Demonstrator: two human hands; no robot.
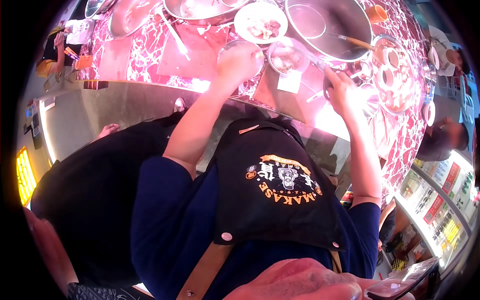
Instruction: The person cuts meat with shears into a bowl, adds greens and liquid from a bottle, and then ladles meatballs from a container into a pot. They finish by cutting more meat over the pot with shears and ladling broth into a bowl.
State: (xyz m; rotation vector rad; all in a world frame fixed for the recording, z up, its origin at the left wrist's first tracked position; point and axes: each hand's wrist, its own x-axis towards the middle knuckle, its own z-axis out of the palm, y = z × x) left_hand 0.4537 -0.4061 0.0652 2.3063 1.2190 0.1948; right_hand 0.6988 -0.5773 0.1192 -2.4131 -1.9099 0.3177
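My left hand (238,64) is over a round bowl (256,66) near the front of the table. Its fingers are closed but washed out by glare, and I cannot see what they hold. My right hand (343,92) is closed around the dark handle of what looks like a pair of scissors (316,61). The metal end points toward a clear bowl (285,56) with pale pieces in it. Behind these stands a white bowl (261,24) of food pieces. A white paper slip (289,82) lies in front of the clear bowl.
A large metal pot (327,25) stands behind, with a wooden-handled tool (352,42) across its rim. A round tray with small bowls (395,95) is at the right. Tongs (174,35) lie at the left. A person in black (95,200) stands close at my left.
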